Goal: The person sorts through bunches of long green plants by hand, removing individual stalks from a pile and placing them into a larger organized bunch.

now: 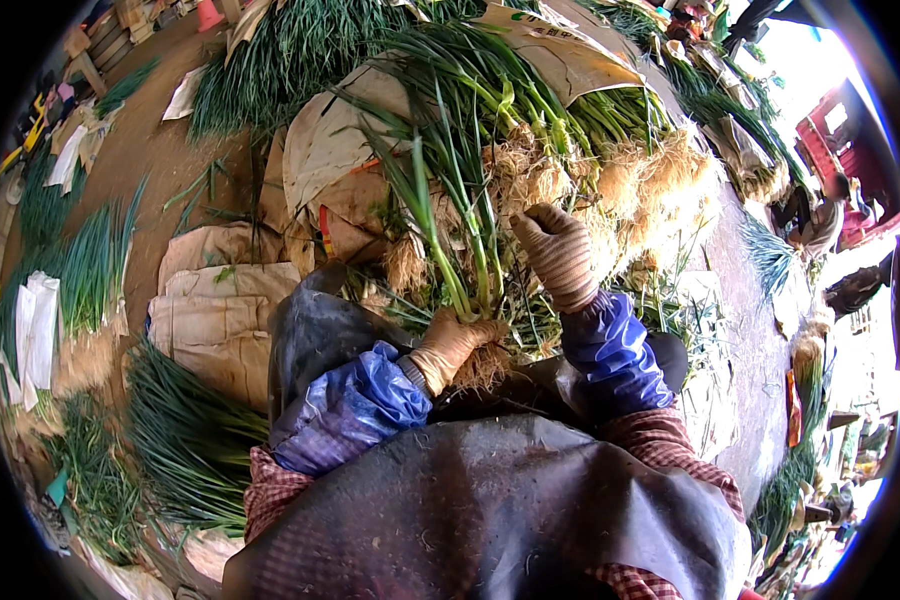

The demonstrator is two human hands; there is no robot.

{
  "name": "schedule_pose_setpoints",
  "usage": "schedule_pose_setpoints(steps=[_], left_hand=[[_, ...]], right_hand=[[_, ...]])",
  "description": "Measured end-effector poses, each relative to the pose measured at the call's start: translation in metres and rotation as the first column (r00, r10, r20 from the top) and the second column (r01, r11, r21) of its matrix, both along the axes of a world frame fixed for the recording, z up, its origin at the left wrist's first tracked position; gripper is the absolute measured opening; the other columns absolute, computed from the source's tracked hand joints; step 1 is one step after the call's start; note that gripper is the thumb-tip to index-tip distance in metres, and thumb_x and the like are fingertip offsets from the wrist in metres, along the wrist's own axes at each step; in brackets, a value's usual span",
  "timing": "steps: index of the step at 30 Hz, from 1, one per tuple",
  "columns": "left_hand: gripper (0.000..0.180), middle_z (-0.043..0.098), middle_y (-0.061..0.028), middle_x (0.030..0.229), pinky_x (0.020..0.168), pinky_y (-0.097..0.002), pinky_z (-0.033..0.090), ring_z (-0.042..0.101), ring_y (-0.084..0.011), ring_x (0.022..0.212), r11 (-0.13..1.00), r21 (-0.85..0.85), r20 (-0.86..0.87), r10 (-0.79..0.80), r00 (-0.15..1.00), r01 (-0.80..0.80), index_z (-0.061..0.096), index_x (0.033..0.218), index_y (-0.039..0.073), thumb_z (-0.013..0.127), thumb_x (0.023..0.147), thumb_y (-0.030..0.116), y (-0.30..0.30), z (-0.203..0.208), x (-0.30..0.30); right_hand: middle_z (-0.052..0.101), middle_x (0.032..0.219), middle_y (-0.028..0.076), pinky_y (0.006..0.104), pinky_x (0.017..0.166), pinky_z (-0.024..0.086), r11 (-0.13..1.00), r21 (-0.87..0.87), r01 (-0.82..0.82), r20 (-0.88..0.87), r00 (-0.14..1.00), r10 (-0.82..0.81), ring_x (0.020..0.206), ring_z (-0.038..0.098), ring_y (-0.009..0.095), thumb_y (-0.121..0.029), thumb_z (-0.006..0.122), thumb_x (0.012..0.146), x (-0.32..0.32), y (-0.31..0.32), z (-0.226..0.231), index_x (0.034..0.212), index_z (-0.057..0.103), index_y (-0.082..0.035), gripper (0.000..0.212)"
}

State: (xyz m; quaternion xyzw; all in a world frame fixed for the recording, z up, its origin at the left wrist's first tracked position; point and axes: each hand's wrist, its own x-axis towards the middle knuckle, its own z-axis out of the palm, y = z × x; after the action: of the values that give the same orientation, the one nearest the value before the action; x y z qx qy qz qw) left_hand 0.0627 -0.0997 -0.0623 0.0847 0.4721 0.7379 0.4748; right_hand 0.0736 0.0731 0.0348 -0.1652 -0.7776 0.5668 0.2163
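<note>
My left hand (452, 352), in a tan glove, grips a few green onions (475, 255) low on their stems, just above the roots. Their long leaves lean up and to the left, and the brown roots (480, 368) hang below my fingers. My right hand (557, 252), in a striped knit glove, is raised to the right of these stalks with its fingers curled closed. Whatever it may pinch is hidden. Beyond both hands lies a large heap of green onions (515, 85), its pale roots (650, 185) turned toward me.
Folded tan sacking (225, 315) lies to my left, beside more green onions (185, 430). Bundles wrapped in white paper (38, 325) stand farther left. A dark apron (490, 510) covers my lap. At the far right are another person (823, 225) and red crates (840, 140).
</note>
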Motion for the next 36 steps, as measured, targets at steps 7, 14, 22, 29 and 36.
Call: schedule_pose_setpoints(steps=[7,14,22,29,36], left_hand=[[0.032,0.069,-0.0047,0.099,0.080,-0.0287,0.052,0.063,-0.0131,0.089,1.000,0.004,-0.260,0.002,0.966,-0.001,0.064,0.109,0.002,0.075,0.079,-0.001,0.002,0.002,0.024],[0.018,0.067,-0.0076,0.079,0.058,-0.0284,0.056,0.067,-0.0182,0.070,0.993,0.114,0.348,-0.029,0.937,-0.012,0.063,0.102,0.001,0.069,0.086,0.007,-0.016,0.037,0.022],[0.019,0.070,-0.0117,0.096,0.060,-0.0236,0.056,0.067,-0.0155,0.071,0.928,0.369,0.392,-0.112,0.913,-0.045,0.064,0.104,-0.001,0.064,0.091,0.013,-0.018,0.032,0.016],[0.041,0.063,-0.0136,0.118,0.090,-0.0376,0.054,0.062,-0.0230,0.108,0.917,0.398,0.336,-0.171,0.926,0.025,0.053,0.129,0.004,0.059,0.095,0.025,-0.018,0.033,0.019],[0.033,0.066,-0.0126,0.108,0.079,-0.0344,0.056,0.066,-0.0223,0.093,0.904,0.424,0.326,-0.211,0.922,0.057,0.058,0.119,0.002,0.064,0.092,0.020,-0.005,0.021,0.028]], right_hand=[[0.064,0.064,0.008,0.0322,0.052,0.048,0.840,0.474,-0.264,0.440,0.898,0.034,0.050,0.056,0.016,-0.030,0.064,0.086,-0.017,0.006,-0.008,0.092,0.070,-0.001,0.030],[0.062,0.064,0.003,0.0220,0.046,0.045,0.964,0.201,-0.173,-0.164,0.964,0.208,0.051,0.053,0.008,-0.012,0.061,0.091,0.030,-0.014,-0.002,0.082,0.066,-0.003,0.013],[0.066,0.080,0.009,0.0308,0.062,0.050,0.974,-0.217,0.057,-0.567,0.805,-0.173,0.070,0.062,0.017,-0.028,0.064,0.092,0.085,-0.013,0.022,0.099,0.066,-0.002,0.027],[0.069,0.080,0.012,0.0303,0.058,0.053,0.980,-0.139,0.143,-0.679,0.706,-0.200,0.065,0.065,0.017,-0.028,0.060,0.094,0.084,-0.012,0.043,0.099,0.066,-0.002,0.027],[0.071,0.086,0.013,0.0309,0.064,0.056,0.855,-0.470,-0.218,-0.387,0.922,0.022,0.073,0.068,0.018,-0.018,0.073,0.085,0.077,-0.061,0.005,0.097,0.068,0.001,0.023]])
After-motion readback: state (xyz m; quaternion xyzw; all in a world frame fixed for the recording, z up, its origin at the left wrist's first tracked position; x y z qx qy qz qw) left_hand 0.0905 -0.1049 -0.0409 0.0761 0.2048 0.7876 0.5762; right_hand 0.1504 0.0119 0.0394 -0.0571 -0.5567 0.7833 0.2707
